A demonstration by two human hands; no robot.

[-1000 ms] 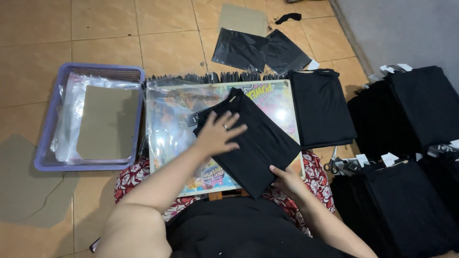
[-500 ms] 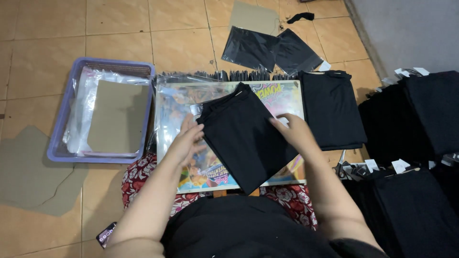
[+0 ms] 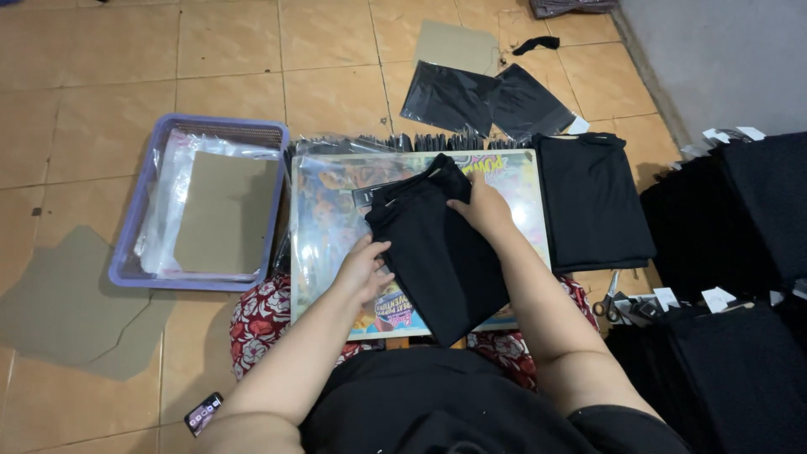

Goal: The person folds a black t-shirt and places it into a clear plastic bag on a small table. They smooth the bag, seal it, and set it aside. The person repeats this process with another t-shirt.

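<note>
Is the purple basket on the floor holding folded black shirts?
No, the purple basket holds clear plastic bags and a brown cardboard sheet.
</note>
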